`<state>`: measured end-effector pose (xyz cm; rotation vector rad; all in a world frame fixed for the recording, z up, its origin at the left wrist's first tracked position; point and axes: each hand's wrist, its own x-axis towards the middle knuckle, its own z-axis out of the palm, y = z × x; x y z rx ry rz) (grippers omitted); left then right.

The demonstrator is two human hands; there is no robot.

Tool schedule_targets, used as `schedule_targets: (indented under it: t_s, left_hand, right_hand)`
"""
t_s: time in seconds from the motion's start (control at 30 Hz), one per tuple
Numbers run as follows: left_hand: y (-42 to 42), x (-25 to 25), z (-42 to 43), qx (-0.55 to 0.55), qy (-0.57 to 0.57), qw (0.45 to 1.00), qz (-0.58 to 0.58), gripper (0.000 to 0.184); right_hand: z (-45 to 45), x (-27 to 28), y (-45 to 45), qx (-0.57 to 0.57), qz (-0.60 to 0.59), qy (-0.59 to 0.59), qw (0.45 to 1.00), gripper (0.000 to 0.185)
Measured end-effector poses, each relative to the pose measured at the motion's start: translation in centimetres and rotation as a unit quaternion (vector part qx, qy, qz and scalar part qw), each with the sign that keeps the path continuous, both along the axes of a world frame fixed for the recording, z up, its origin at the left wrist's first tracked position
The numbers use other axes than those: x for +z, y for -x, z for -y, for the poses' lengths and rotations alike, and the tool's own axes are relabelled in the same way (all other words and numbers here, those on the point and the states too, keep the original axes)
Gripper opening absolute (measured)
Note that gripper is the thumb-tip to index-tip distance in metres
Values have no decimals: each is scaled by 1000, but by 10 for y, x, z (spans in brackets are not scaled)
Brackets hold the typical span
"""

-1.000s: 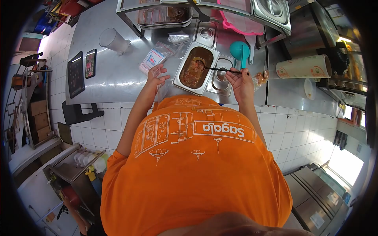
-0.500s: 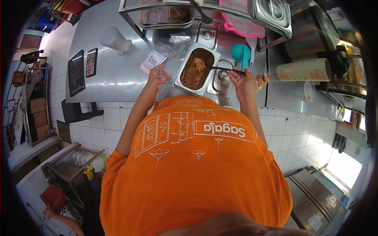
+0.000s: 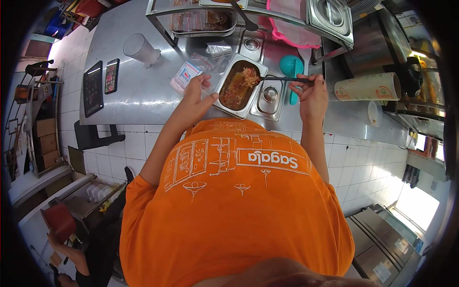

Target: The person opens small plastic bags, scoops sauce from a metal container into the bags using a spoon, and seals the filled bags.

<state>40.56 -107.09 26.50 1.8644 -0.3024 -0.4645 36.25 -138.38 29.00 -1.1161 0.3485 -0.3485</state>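
Note:
My right hand [image 3: 313, 98] grips the dark handle of a long spoon [image 3: 282, 79] to the right of the pan. The spoon's far end carries a clump of shredded, saucy food [image 3: 250, 76] at the upper right of a metal pan [image 3: 219, 101], and its bowl is hidden. Reddish-brown sauce and more food lie in the pan. My left hand [image 3: 195, 98] is at the pan's left side, thumb near the rim and fingers curled apart around a clear plastic bag [image 3: 210, 89], whose outline is hard to make out.
A lidded metal container [image 3: 270, 94] and teal scoop [image 3: 289, 64] are right of the pan. Packaged bags [image 3: 185, 76], a plastic cup [image 3: 138, 48], phone [image 3: 111, 75] and tablet [image 3: 93, 88] lie left. A metal shelf [image 3: 165, 28] stands behind. Another person's arm [image 3: 71, 253] holds a red container [image 3: 58, 222].
My right hand has moved right and slightly raised the spoon, bringing the food to the pan's upper right. My left hand has moved right, closer to the rim. The other person has shifted.

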Motion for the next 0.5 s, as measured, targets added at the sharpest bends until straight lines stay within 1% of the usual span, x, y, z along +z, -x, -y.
schedule_targets:
  t_s: [0.03, 0.13, 0.23, 0.33, 0.43, 0.5]
  left_hand:
    - [-1, 10, 5, -27, -45, 998, 41, 59]
    - [-8, 17, 15, -52, -56, 992, 98, 64]
    - [-13, 19, 26, -55, -90, 972, 209, 63]
    - [-18, 21, 35, -67, -86, 956, 272, 61]
    - [-17, 36, 40, -102, -116, 960, 235, 63]
    - [-17, 40, 43, -105, -122, 953, 255, 62]
  right_hand:
    - [4, 6, -3, -1, 11, -8, 1000, 27]
    - [15, 20, -12, 9, 31, -63, 997, 27]
    - [27, 25, -21, 35, 38, -129, 990, 26]
    - [31, 30, -28, 69, 35, -165, 983, 25]
    - [27, 35, -32, 97, 18, -180, 979, 25]
    - [25, 36, -35, 112, 0, -181, 977, 25]
